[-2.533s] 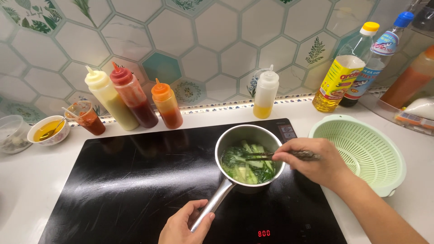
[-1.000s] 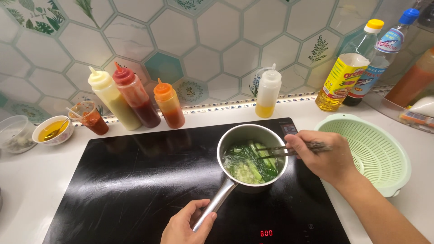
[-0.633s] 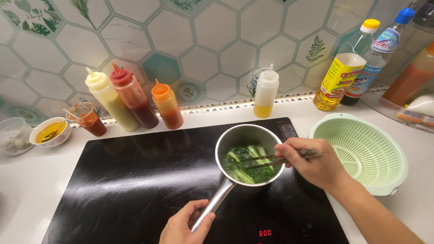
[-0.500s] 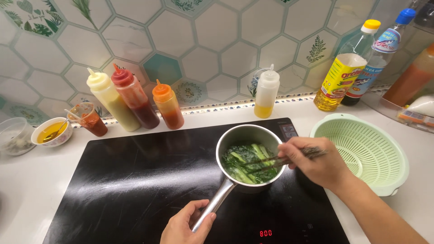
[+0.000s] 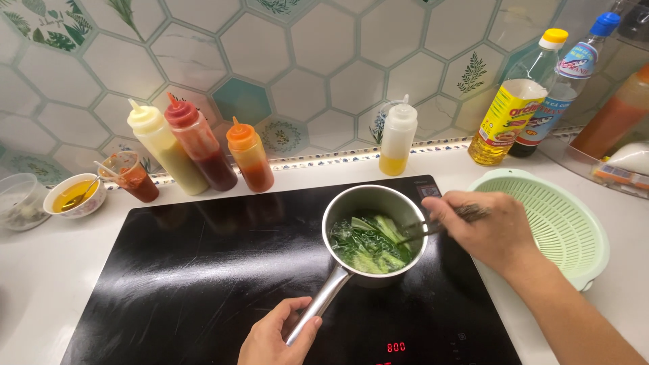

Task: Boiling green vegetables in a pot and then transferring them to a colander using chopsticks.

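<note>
Stirring goes on: right hand [image 5: 490, 230] is closed around dark chopsticks [image 5: 433, 226], tips down among the leafy greens [image 5: 370, 245] in the small steel saucepan [image 5: 374, 233]. Compared with a moment ago, the chopsticks sit slightly lower and nearer the pan's right rim, and the greens look more bunched toward the middle and front of the water; the long stalks have turned. Left hand [image 5: 278, 334] is clamped on the pan's handle [image 5: 318, 312], same grip as before, and the pan has not shifted on the black induction hob [image 5: 203, 270]. Judgement: greens are being turned over for even cooking, nothing lifted out yet. Pale green colander [image 5: 561, 223] waits just right of the hob, empty as earlier. Squeeze bottles [image 5: 203, 152] along the tiled wall are untouched.
</note>
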